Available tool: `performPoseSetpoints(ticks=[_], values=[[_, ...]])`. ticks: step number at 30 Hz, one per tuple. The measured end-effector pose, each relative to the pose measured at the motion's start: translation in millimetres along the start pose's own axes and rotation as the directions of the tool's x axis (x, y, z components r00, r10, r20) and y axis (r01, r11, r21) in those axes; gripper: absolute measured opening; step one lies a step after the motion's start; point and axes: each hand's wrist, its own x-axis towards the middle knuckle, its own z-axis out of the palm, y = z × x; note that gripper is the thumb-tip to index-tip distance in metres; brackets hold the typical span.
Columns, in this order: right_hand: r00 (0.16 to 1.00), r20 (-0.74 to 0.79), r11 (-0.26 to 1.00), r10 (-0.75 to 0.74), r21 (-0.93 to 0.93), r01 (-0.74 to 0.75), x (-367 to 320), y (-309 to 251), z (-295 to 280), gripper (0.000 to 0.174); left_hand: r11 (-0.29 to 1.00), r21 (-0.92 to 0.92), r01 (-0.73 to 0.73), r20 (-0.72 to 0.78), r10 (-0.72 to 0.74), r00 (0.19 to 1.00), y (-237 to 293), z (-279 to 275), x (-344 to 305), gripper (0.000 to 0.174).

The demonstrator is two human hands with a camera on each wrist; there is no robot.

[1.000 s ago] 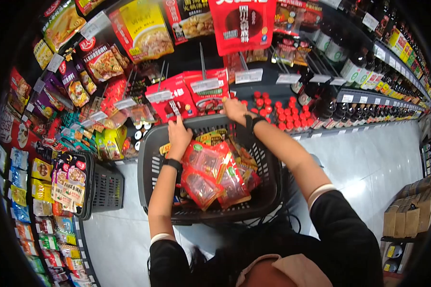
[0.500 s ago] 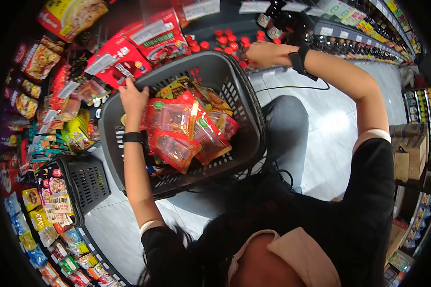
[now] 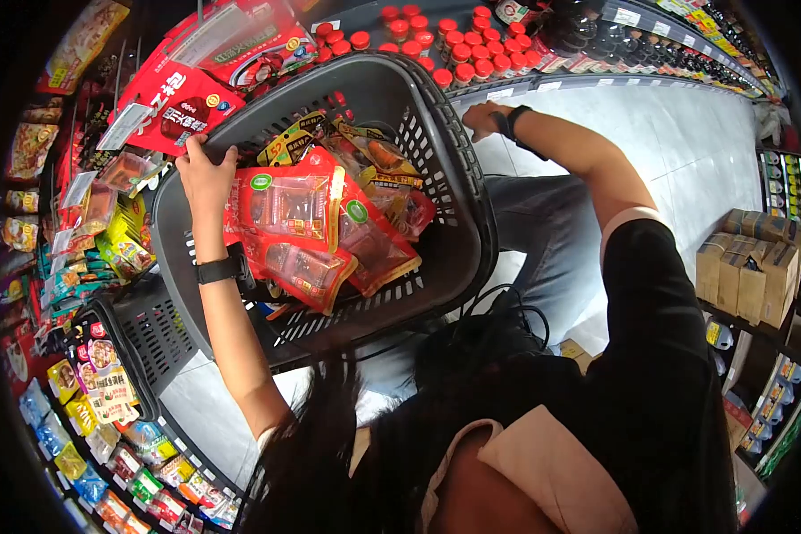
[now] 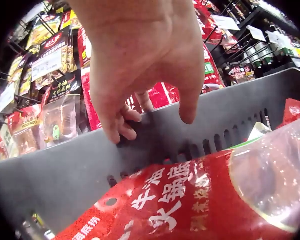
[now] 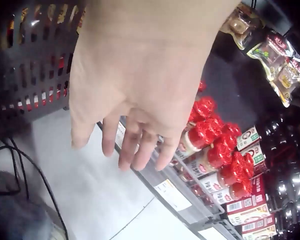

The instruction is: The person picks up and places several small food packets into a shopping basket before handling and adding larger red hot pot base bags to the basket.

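Note:
A dark grey shopping basket (image 3: 276,351) holds red hotpot base packs (image 3: 294,209) with clear windows, over several yellow-and-black packs (image 3: 294,138). My left hand (image 3: 206,178) grips the basket's far-left rim. In the left wrist view its thumb (image 4: 189,107) lies against the inner wall, and the fingers curl at the rim just above a red pack (image 4: 180,200). My right hand (image 3: 485,120) is off the basket, just beyond its right side. Its fingers hang loose and hold nothing in the right wrist view, near red-capped jars (image 5: 215,140) on the low shelf.
Hanging red packets (image 3: 182,107) overlap the basket's far-left edge. A second basket (image 3: 156,329) with packets stands at the left, beside the snack racks. Dark bottles (image 3: 587,40) line the shelf at the right. Cardboard boxes (image 3: 748,271) sit at the far right, and a cable (image 5: 37,175) loops by the leg.
My right hand has let go of the shelf-side rim and moved right, past the red-capped jars. The left hand stays at the rim. The basket appears larger and farther left, and turned.

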Motion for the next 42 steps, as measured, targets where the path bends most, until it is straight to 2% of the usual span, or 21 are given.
performPoseSetpoints(ticks=[1, 2, 4, 6, 7, 11, 15, 18, 21, 27, 28, 31, 32, 33, 34, 35, 36, 37, 38, 40, 42], values=[[0.998, -0.058, 0.999, -0.022, 0.028, 0.023, 7, -4, 5, 0.044, 1.000, 0.008, 0.008, 0.005, -0.008, 1.000, 1, 0, 0, 0.050], [0.995, -0.103, 0.994, 0.017, 0.106, -0.006, 12, -11, 12, 0.042, 1.000, 0.001, 0.023, 0.013, -0.023, 1.000, 2, 0, 1, 0.049], [0.964, -0.242, 0.991, -0.113, 0.041, 0.126, 37, -11, 48, 0.034, 0.998, -0.011, 0.063, 0.026, -0.063, 0.998, 5, -3, 0, 0.049], [0.957, -0.252, 0.988, -0.146, 0.015, 0.155, 53, -23, 69, 0.034, 1.000, -0.002, 0.023, 0.045, -0.023, 0.999, -3, 1, -1, 0.048], [0.966, -0.218, 0.989, -0.141, 0.008, 0.146, 57, -29, 73, 0.033, 1.000, 0.001, -0.001, 0.046, 0.001, 0.999, -5, 0, 3, 0.048], [0.993, -0.089, 0.997, -0.078, -0.024, 0.076, 70, -44, 93, 0.033, 0.998, 0.016, 0.061, 0.081, -0.063, 0.995, 8, -8, 2, 0.049], [0.999, -0.031, 0.998, -0.038, -0.060, 0.036, 91, -48, 111, 0.032, 1.000, -0.002, -0.013, 0.094, 0.013, 0.996, -1, -5, 3, 0.051], [1.000, 0.009, 0.995, -0.026, -0.099, 0.027, 101, -49, 117, 0.031, 0.999, -0.019, 0.031, 0.089, -0.029, 0.996, 9, -10, 0, 0.051], [0.999, 0.038, 0.987, -0.037, -0.152, 0.042, 103, -42, 113, 0.030, 1.000, -0.024, 0.014, 0.071, -0.013, 0.997, 4, -6, 2, 0.052], [0.992, 0.071, 0.940, -0.104, -0.319, 0.121, 78, -15, 59, 0.029, 0.999, -0.034, 0.025, 0.068, -0.022, 0.997, -1, -4, 2, 0.053], [0.990, 0.069, 0.920, -0.120, -0.366, 0.137, 66, -12, 33, 0.029, 0.999, -0.029, 0.040, 0.060, -0.038, 0.998, 0, -3, 0, 0.054], [0.976, 0.077, 0.785, -0.205, -0.582, 0.211, 43, 16, -12, 0.028, 0.998, -0.010, 0.057, 0.047, -0.057, 0.997, 1, -3, 1, 0.055], [0.968, 0.001, 0.722, -0.251, -0.666, 0.188, 18, 21, -30, 0.028, 0.998, -0.017, 0.057, 0.049, -0.056, 0.997, 1, -2, 1, 0.055], [0.941, -0.273, 0.795, -0.198, -0.607, -0.009, -31, 13, -58, 0.020, 0.998, -0.022, 0.057, 0.051, -0.056, 0.997, 0, -3, 0, 0.055], [0.863, -0.260, 0.795, -0.433, -0.562, 0.229, -68, 16, -92, 0.014, 0.998, -0.025, 0.055, 0.050, -0.054, 0.997, 1, -4, 1, 0.055], [0.882, -0.342, 0.754, -0.326, -0.656, 0.024, -82, 20, -97, 0.012, 0.998, -0.030, 0.061, 0.048, -0.059, 0.997, 1, -5, 2, 0.055], [0.917, -0.347, 0.723, -0.197, -0.683, -0.103, -98, 19, -112, 0.013, 0.997, -0.035, 0.066, 0.049, -0.064, 0.997, 1, -5, 1, 0.054], [0.830, -0.441, 0.774, -0.340, -0.633, -0.019, -114, 27, -127, 0.012, 0.997, -0.041, 0.072, 0.048, -0.071, 0.996, 1, -6, 0, 0.054], [0.705, -0.504, 0.774, -0.498, -0.625, 0.100, -139, 20, -150, 0.011, 0.997, -0.037, 0.067, 0.051, -0.065, 0.997, 1, -6, -2, 0.054], [0.716, -0.598, 0.829, -0.362, -0.557, -0.046, -171, -13, -179, 0.012, 0.998, -0.029, 0.058, 0.039, -0.057, 0.998, 1, -8, -1, 0.054], [0.785, -0.557, 0.868, -0.273, -0.494, -0.048, -170, -8, -176, 0.012, 0.996, -0.059, 0.060, 0.063, -0.057, 0.996, 0, -11, 0, 0.054]])
